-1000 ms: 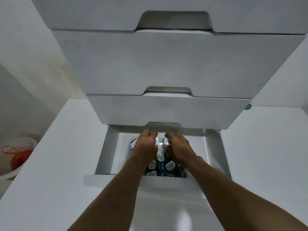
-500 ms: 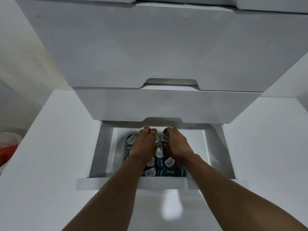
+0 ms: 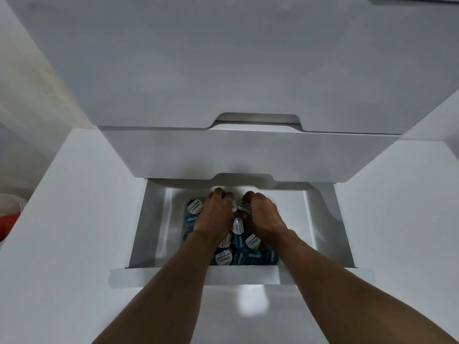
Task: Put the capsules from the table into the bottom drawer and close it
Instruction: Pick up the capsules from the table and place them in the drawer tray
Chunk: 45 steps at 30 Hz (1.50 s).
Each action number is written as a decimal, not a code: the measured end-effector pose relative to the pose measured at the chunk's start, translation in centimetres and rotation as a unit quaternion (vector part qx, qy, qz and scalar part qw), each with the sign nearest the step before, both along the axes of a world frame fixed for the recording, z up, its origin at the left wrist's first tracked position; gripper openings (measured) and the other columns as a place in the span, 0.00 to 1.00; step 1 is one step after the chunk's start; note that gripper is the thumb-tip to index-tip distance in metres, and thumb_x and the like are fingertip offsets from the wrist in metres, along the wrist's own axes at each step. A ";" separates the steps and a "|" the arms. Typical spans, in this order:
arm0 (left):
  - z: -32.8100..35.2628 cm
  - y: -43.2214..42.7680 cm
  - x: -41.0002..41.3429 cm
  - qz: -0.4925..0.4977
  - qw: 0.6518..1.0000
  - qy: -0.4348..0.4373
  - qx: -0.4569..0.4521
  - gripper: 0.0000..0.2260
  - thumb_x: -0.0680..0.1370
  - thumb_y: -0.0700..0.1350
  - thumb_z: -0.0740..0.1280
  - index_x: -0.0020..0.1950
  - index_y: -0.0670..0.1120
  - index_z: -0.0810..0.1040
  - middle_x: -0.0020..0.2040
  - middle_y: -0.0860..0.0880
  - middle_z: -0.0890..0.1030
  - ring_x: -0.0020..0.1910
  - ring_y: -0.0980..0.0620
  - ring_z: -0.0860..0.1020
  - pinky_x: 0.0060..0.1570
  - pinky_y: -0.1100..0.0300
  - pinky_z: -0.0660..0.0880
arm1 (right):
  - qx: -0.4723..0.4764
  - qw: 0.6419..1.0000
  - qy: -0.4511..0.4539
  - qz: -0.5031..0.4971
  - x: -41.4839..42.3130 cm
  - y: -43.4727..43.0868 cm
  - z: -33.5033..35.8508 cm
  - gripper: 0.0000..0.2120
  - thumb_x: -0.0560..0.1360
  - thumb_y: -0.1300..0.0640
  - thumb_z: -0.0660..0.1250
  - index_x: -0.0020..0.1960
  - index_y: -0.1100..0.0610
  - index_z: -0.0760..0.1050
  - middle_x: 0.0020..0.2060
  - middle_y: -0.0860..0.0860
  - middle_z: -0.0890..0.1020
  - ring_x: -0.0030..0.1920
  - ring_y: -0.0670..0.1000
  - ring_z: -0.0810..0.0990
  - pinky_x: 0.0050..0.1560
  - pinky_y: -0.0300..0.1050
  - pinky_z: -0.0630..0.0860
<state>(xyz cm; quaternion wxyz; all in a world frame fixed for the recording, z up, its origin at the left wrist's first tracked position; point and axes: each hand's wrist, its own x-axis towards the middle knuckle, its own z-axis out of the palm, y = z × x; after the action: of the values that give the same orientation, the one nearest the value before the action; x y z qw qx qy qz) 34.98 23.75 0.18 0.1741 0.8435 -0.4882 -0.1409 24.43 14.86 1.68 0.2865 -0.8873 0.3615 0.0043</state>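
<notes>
The bottom drawer [image 3: 159, 219] is white and pulled open, at the 6 o'clock part of the view. Inside lie many capsules [image 3: 244, 255], dark blue with silver-white round lids, piled close together toward its middle and front, tilted in different directions.

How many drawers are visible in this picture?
3: the open bottom drawer holding capsules, a closed drawer directly above it, and a taller drawer above that. More may be hidden beyond the top edge.

My curled fingers [image 3: 224, 194] hide what each grip holds; forearms cover some capsules [image 3: 238, 225]; red thing [image 3: 8, 223] cut off left.
</notes>
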 end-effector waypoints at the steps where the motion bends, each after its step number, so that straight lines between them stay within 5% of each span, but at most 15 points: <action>1: -0.1 0.0 0.1 -0.001 1.000 -0.003 0.000 0.20 0.75 0.42 0.69 0.66 0.42 0.71 0.64 0.42 0.71 0.63 0.44 0.71 0.62 0.56 0.71 | -0.004 1.000 0.002 0.001 0.0 0.0 -0.1 0.10 0.73 0.60 0.64 0.54 0.59 0.72 0.50 0.59 0.79 0.48 0.59 0.77 0.43 0.44 0.69; 10: -0.6 -0.1 0.1 -0.005 1.000 -0.010 0.010 0.17 0.76 0.40 0.68 0.64 0.41 0.71 0.62 0.40 0.73 0.61 0.44 0.73 0.61 0.55 0.73 | -0.020 1.000 0.003 -0.018 0.0 0.1 -1.2 0.07 0.75 0.60 0.61 0.52 0.60 0.73 0.47 0.60 0.79 0.45 0.60 0.78 0.40 0.46 0.72; 27: -1.0 0.5 1.5 -0.028 0.999 -0.021 0.017 0.15 0.75 0.39 0.68 0.61 0.42 0.76 0.60 0.41 0.73 0.58 0.45 0.74 0.59 0.57 0.73 | -0.036 0.999 0.003 -0.031 -0.1 0.0 -1.5 0.12 0.77 0.59 0.60 0.57 0.61 0.77 0.54 0.59 0.79 0.53 0.59 0.77 0.51 0.48 0.76; 37: -0.7 0.1 1.4 -0.040 0.998 -0.036 0.030 0.14 0.75 0.36 0.66 0.60 0.42 0.75 0.59 0.41 0.75 0.57 0.44 0.74 0.56 0.56 0.73 | 0.017 0.998 -0.009 -0.064 0.2 0.0 -1.7 0.10 0.77 0.60 0.57 0.52 0.58 0.77 0.50 0.54 0.79 0.45 0.53 0.75 0.43 0.42 0.73; 45: 0.7 0.4 0.9 -0.027 0.998 -0.051 0.037 0.13 0.74 0.35 0.66 0.59 0.42 0.76 0.57 0.42 0.77 0.54 0.44 0.77 0.54 0.56 0.75 | -0.021 0.999 -0.011 -0.033 -0.4 0.0 -0.7 0.10 0.76 0.59 0.62 0.53 0.60 0.77 0.50 0.56 0.78 0.49 0.57 0.77 0.46 0.45 0.74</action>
<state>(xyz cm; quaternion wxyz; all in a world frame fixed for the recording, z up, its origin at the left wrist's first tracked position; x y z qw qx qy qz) 35.85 24.14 0.92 0.1139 0.8421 -0.5133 -0.1200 24.05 14.86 0.95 0.2717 -0.8807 0.3874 -0.0225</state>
